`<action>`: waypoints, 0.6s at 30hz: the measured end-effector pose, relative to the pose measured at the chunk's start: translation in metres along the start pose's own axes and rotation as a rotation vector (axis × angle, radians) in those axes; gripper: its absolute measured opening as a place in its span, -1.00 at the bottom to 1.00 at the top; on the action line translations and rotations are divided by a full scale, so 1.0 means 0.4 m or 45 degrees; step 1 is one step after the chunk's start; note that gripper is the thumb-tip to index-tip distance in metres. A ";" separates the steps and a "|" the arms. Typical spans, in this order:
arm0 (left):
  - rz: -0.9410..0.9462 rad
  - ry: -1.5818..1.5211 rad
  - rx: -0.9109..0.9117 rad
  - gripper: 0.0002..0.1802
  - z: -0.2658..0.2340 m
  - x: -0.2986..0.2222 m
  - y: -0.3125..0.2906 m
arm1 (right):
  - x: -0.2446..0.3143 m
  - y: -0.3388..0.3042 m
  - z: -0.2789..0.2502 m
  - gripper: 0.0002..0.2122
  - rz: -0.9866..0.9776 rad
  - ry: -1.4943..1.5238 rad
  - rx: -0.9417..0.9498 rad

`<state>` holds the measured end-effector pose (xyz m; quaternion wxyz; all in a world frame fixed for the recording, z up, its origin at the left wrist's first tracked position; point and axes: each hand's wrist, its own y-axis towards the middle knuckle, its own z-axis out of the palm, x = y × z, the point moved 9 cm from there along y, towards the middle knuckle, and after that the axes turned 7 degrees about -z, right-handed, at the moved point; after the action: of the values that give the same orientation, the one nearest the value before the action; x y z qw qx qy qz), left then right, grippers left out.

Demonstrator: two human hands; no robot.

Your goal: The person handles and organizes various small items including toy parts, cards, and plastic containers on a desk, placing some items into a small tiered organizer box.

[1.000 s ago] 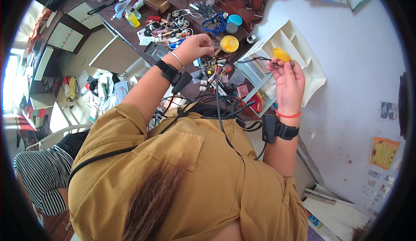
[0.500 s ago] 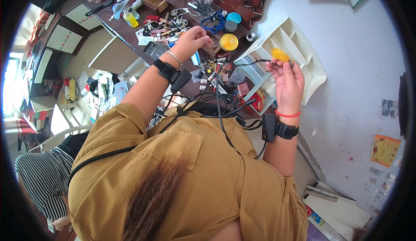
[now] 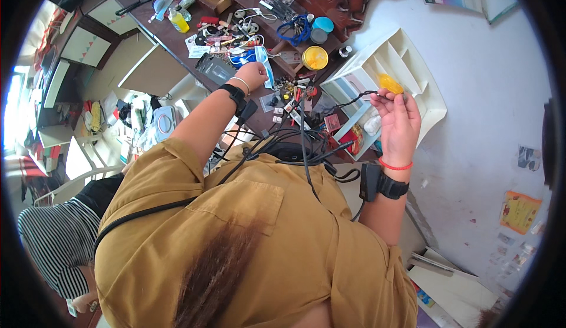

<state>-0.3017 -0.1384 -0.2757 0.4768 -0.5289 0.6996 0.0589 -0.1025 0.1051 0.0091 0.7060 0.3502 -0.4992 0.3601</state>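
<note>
My right hand (image 3: pixel 398 121) pinches a dark braided cord (image 3: pixel 356 98) and a yellow, amber-like pendant (image 3: pixel 390 84), held up in front of a white plastic organizer. The cord's loose end hangs to the left. My left hand (image 3: pixel 250 76) is over the cluttered table with its fingers curled, beside a light blue face mask (image 3: pixel 263 62). What those fingers hold, if anything, is hidden. A flat dark grey case (image 3: pixel 215 68) lies to the left of this hand. Small trinkets (image 3: pixel 288 86) are scattered to its right.
The white organizer (image 3: pixel 407 56) stands against the wall at right, a lower drawer pulled out. A yellow round tub (image 3: pixel 315 58), a blue-lidded jar (image 3: pixel 322 25) and a yellow bottle (image 3: pixel 178 21) stand on the table. Black cables (image 3: pixel 289 133) cross before my body. Another person (image 3: pixel 59 239) is at lower left.
My left hand has come down and nearer, from beside the yellow tub to beside the face mask. My right hand, still holding the cord and pendant, has shifted slightly right and nearer.
</note>
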 end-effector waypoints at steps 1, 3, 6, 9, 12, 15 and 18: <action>-0.050 0.022 0.017 -0.82 0.011 0.009 -0.001 | 0.001 0.001 0.003 -0.83 0.007 -0.004 0.016; -0.154 0.075 0.000 -0.87 0.025 0.029 -0.006 | 0.008 -0.003 0.003 -0.83 0.003 -0.016 0.021; -0.118 0.127 -0.092 -0.85 0.052 0.081 0.012 | 0.023 -0.008 0.017 -0.84 0.001 -0.055 0.037; -0.162 0.122 -0.092 -0.83 0.069 0.137 0.003 | 0.020 0.000 0.012 -0.83 0.024 -0.021 0.079; -0.239 -0.097 -0.106 -0.75 0.077 0.173 -0.040 | 0.017 0.009 0.039 -0.83 0.027 0.008 0.142; -0.186 -0.189 -0.177 -0.72 0.051 0.170 -0.076 | 0.029 0.014 0.064 -0.81 -0.034 0.010 0.197; -0.009 -0.339 -0.280 -0.70 -0.025 0.081 -0.110 | 0.045 0.005 0.076 -0.80 -0.061 0.048 0.249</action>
<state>-0.2723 -0.1857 -0.2754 0.5049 -0.5678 0.6177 0.2028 -0.1137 0.0830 0.0345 0.6862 0.4226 -0.4396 0.3967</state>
